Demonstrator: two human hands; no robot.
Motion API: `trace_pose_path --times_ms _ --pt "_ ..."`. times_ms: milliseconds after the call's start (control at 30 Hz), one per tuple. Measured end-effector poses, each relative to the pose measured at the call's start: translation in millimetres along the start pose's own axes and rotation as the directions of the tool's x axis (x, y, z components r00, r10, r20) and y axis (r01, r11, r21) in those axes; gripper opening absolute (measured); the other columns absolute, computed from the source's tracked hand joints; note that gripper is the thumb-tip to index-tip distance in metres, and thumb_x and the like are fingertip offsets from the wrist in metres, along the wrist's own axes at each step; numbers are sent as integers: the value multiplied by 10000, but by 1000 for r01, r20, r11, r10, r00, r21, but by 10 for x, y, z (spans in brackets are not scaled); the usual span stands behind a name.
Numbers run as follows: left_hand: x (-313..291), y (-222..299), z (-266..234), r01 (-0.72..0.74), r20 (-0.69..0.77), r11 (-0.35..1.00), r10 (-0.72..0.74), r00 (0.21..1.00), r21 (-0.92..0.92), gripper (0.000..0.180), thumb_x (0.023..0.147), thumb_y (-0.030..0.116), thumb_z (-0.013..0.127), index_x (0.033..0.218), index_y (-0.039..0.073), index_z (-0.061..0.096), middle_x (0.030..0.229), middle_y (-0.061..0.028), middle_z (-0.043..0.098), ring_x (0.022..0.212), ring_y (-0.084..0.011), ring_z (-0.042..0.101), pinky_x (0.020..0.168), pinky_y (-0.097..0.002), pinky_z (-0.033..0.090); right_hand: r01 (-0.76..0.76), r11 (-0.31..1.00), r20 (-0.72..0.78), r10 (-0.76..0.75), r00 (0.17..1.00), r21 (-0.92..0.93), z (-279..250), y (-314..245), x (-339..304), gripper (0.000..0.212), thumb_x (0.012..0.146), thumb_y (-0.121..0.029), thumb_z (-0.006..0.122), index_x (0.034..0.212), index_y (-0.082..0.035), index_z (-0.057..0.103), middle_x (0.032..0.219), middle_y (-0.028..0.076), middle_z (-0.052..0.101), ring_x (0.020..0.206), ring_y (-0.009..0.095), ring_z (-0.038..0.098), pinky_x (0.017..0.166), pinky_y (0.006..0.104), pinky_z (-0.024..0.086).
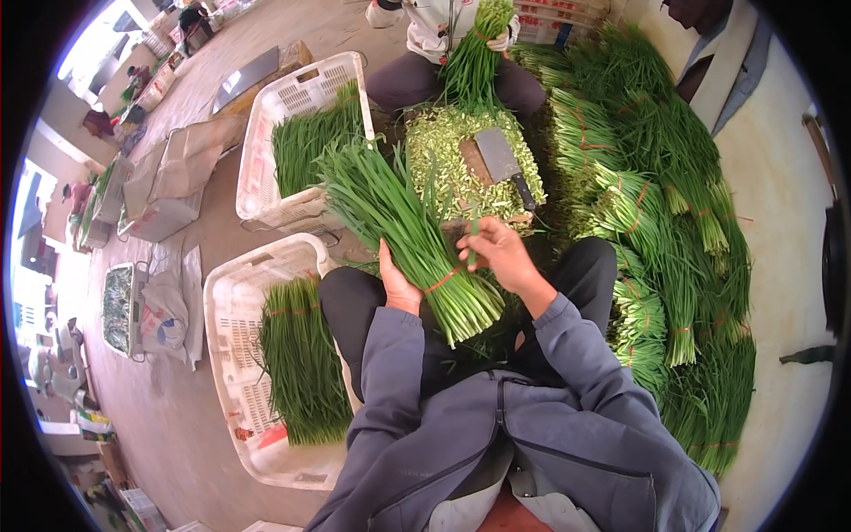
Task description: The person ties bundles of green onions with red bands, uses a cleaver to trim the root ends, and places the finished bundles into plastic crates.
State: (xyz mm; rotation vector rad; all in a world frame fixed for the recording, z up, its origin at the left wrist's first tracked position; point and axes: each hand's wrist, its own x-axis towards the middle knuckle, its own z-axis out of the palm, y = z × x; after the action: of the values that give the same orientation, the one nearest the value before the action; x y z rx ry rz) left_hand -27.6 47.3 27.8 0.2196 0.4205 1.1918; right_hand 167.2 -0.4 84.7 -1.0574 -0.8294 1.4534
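Grasping an orange-banded bundle of green stalks [403,217] in the left hand [399,285], at centre frame; pinching a green strand [474,230] in the right hand [505,255], just beside. Then, at lower left, to a white crate [227,355]; beyond, at upper centre, to a cleaver [498,153] on pale trimmings [433,182].

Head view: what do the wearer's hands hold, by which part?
Left hand: green bundle, by its side near the band. Right hand: apparently a leaf, part unclear.
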Motion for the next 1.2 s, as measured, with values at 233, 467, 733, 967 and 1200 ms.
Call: trace_pose_path --times_ms 233,467,733,967,1200 --pt "49 -24 -81 -17 -40 999 19 999 48 552 1020 514 427 1325 79 577 1284 -92 641 1149 -285 613 1019 -436 475 468 423 296 -411 862 -776 432 107 10 291 874 -180 726 1071 -18 587 989 192 633 818 399 622 737 456 515" --pt "13 3 -67 1 -44 1000 0 999 9 583 1024 523 407 1342 59 558 1289 -104 635 1128 -306 625 994 -453 498 -113 922 11 126 992 -370 322 -118 -119 109 989 -110 554 1011 -5 534 829 78 613 536 93 534 456 267 435" --pt "15 17 -89 -56 -74 998 56 996 -1 597 1002 532 454 1364 68 555 1293 -110 631 1127 -309 632 986 -465 520 -110 987 -141 92 986 -120 -162 212 -40 111 1015 -132 543 972 -37 505 797 68 596 584 115 559 479 298 464" --pt "-33 3 -64 -4 -56 999 6 998 32 582 997 522 475 1342 63 571 1259 -104 653 1106 -303 643 977 -456 525 -186 884 -152 133 979 -429 -64 10 194 318 904 -320 707 1002 -20 660 812 63 664 741 179 640 647 309 499" --pt "-19 27 -114 17 14 998 -18 1000 61 593 1003 531 458 1344 57 567 1268 -108 650 1114 -301 641 970 -463 530 -129 971 -99 151 984 200 113 68 193 126 977 -206 655 926 -92 633 822 -24 629 720 83 582 649 263 525"
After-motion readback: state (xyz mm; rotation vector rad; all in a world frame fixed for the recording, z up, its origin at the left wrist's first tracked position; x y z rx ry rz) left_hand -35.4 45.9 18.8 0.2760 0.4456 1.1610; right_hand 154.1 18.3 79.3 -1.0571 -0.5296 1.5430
